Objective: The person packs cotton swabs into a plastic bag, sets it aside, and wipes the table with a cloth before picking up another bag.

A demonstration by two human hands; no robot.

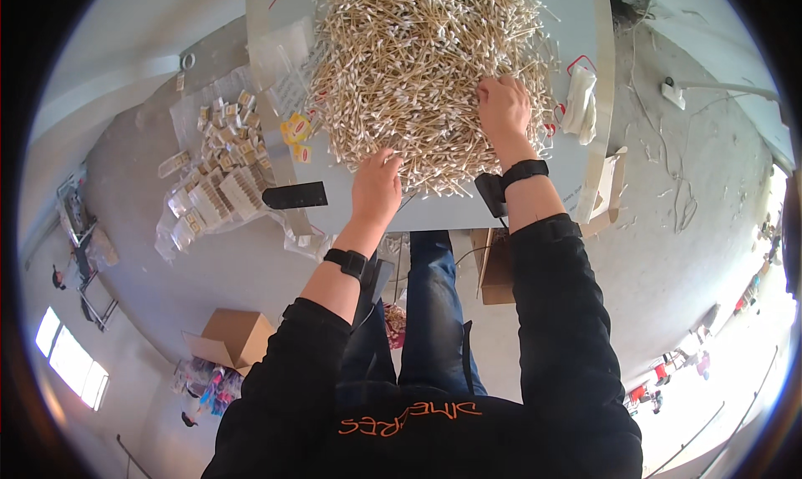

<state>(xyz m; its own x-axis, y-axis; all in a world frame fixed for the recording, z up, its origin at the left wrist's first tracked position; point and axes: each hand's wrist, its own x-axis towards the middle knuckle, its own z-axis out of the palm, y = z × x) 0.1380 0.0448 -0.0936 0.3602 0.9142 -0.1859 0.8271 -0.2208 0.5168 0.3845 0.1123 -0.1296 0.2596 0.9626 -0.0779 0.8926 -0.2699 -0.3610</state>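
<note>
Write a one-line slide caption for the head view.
Left hand at the near edge and right hand on the right side of a large cotton-swab heap on a grey table.

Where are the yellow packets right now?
Head view, left side of the table: the yellow packets lie beside the left edge of the cotton swab pile, beyond the black strip.

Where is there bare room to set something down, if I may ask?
The pale grey tabletop is bare between the heap of white-tipped cotton swabs and its near edge, and below the long white bundle at right. The heaped middle is crowded.
</note>
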